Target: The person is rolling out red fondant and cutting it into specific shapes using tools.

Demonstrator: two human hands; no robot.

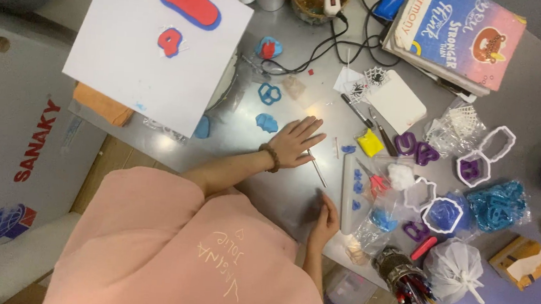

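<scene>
A grey table (pixel 280 191) fills the view from above, crowded with craft supplies, and a person in a pink top sits at its near edge.

The left hand (pixel 296 141) lies flat on the table with its fingers spread and open, holding nothing; a beaded bracelet (pixel 271 157) circles the wrist. A thin metal stick (pixel 316 168) lies on the table just beside the fingers of that hand, perhaps touching them. A small blue clay piece (pixel 267 122) sits near the fingertips, and a blue cutter ring (pixel 269 93) lies a little beyond it.

The right hand (pixel 327 218) rests at the table's near edge, fingers curled loosely; it seems to grip nothing, though I cannot tell for sure. Just beside it lies a long white roller (pixel 347 192), with small blue clay bits (pixel 357 188) next to it.

Farther right are a yellow clay lump (pixel 370 142), purple cutters (pixel 415 148), white cutters (pixel 486 154) and a bag of blue cutters (pixel 499 206). A white sheet (pixel 125 46) with red and blue clay shapes stands at the far left, and a stack of books (pixel 463 35) sits at the far right corner.
</scene>
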